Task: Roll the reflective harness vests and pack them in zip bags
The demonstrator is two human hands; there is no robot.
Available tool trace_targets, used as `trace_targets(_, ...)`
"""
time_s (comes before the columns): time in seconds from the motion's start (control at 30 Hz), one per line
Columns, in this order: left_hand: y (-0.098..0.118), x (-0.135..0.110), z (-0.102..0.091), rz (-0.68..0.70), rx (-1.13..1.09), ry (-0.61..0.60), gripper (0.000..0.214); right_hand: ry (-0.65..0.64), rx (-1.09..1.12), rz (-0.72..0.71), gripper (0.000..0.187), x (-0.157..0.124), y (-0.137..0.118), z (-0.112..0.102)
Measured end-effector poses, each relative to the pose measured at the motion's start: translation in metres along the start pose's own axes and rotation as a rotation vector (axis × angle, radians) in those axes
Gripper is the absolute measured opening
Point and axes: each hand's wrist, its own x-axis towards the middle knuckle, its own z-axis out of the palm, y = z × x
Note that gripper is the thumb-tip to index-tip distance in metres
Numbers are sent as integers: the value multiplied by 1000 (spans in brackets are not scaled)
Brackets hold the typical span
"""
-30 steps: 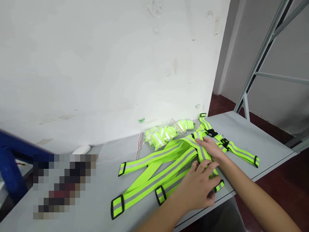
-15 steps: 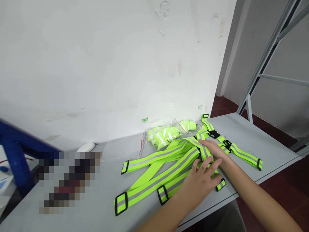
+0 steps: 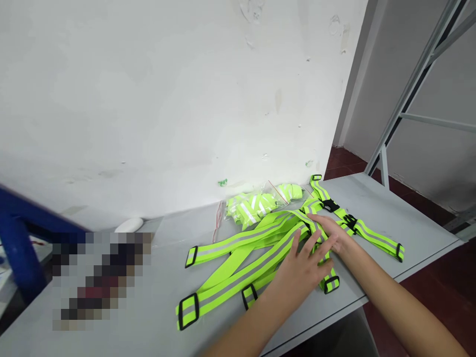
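Observation:
A fluorescent yellow-green reflective strap harness [image 3: 251,267], with grey stripes and black buckles, lies spread over the grey table. My left hand [image 3: 303,270] is above its near straps, fingers spread and holding nothing. Just beyond it, my right hand [image 3: 329,230] has its fingers closed at a strap near the harness's middle; my left fingers partly cover that grip. Long straps reach left, ending in black slider buckles [image 3: 188,311]. On the right, black clips [image 3: 350,221] join shorter straps.
Clear zip bags holding folded reflective straps [image 3: 253,206] lie against the white wall [image 3: 167,99]. A white rounded object [image 3: 129,225] sits near a blurred-out patch at left. A blue metal frame [image 3: 24,248] stands at the left, a grey metal frame [image 3: 405,94] at the right.
My left hand has shifted slightly left, with its fingers spreading more. The short strap end below my hands has moved a little left. My right hand stays almost where it was.

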Motion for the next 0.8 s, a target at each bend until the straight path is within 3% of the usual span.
trace_targets(0.13,-4,-1,5,-40,5,57,24,20,21,55,33,-6,-4,2)
trace_targets(0.23,-3,0,6,-61,-36,77,10,-14,28,72,32,-5,-4,4)
trace_targets(0.4,4,1,1,-142,-233,118,12,87,-36,-36,35,-3,-1,8)
trace_targets(0.47,5,1,0,-247,-396,156,20,65,-39,-100,38,-5,-1,10)
trace_targets(0.63,0,0,3,-584,-854,209,28,-196,61,-198,37,-12,-4,14)
trace_targets(0.73,-9,1,3,-828,-872,127,21,-279,58,-184,38,-15,-4,14)
trace_targets(0.8,-15,3,1,-850,-806,152,19,-315,36,-187,39,-17,-3,14)
